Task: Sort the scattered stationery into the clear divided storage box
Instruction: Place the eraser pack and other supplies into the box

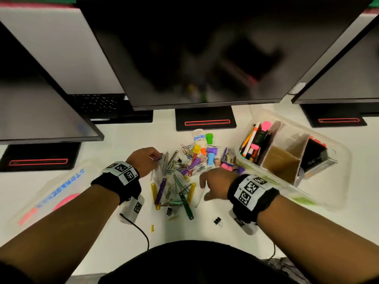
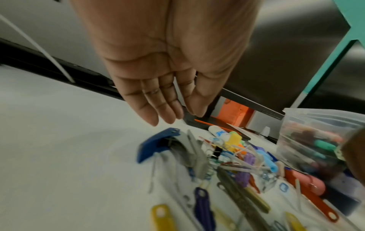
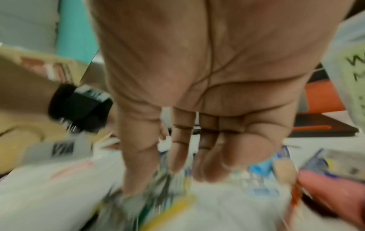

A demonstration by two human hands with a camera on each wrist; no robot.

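A pile of coloured paper clips, key tags and small stationery [image 1: 180,177] lies on the white desk. The clear divided storage box [image 1: 266,173] stands tilted at the right, with pens in its left section and cardboard dividers in the middle. My left hand [image 1: 151,158] hovers at the pile's left edge, fingers straight and holding nothing [image 2: 175,118], just above a blue and grey stapler-like tool [image 2: 158,145]. My right hand [image 1: 205,188] reaches down over the pile's right side, fingers extended and blurred [image 3: 177,171], with nothing gripped in it.
The box's lid [image 1: 51,193], printed "STORAGE BOX", lies at the left. Three dark monitors on black stands stand along the back. A glue bottle [image 1: 198,138], a pink eraser [image 1: 226,166] and a lone black binder clip [image 1: 217,220] lie around the pile.
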